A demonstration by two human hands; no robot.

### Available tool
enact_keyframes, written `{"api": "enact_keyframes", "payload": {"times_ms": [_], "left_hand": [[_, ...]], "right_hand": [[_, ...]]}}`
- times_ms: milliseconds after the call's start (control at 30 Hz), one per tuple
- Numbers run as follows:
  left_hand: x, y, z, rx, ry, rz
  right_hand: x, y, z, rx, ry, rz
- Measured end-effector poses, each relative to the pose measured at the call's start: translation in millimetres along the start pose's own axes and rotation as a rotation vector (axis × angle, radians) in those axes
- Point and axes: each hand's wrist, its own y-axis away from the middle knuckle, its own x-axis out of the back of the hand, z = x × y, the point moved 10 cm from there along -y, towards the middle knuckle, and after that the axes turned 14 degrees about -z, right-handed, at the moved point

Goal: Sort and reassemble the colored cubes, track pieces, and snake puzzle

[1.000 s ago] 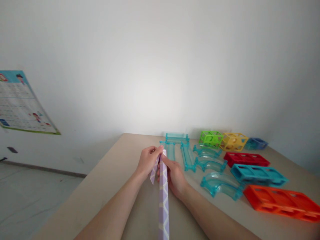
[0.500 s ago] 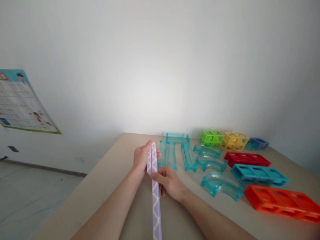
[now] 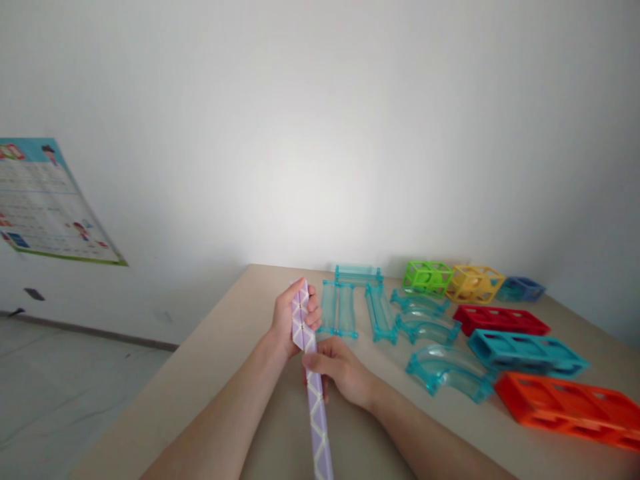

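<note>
A purple snake puzzle (image 3: pixel 317 420) with pale zigzag lines runs from between my hands down past the bottom of the view. Its far end is folded back, so two strips lie side by side there. My left hand (image 3: pixel 293 317) is closed around this doubled end, with the fingers wrapped over its right side. Just below the fold, my right hand (image 3: pixel 343 370) pinches the single strip, thumb on top and fingers beneath. The near end of the puzzle is out of view.
Clear teal straight tracks (image 3: pixel 339 310) and curved tracks (image 3: pixel 450 370) lie on the table (image 3: pixel 220 340) beyond and right of my hands. Farther right are a green frame (image 3: pixel 427 277), a yellow one (image 3: pixel 475 283), and long red (image 3: pixel 501 320), teal (image 3: pixel 527 351) and orange blocks (image 3: pixel 570 408).
My left fingers have curled over the puzzle's right side. The puzzle's near part has swung slightly right, and my right hand has shifted a little down with it.
</note>
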Motion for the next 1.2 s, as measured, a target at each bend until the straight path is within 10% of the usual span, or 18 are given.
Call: {"api": "enact_keyframes", "payload": {"times_ms": [767,1200], "left_hand": [[-18.7,8.5,29.9,-0.215,-0.207,-0.192],[45.9,9.9,15.5,-0.027,-0.048,0.399]], "right_hand": [[-37.0,-4.0,35.9,-0.244,-0.605,-0.273],[30.1,33.7,-43.2,0.283,0.46,0.464]]}}
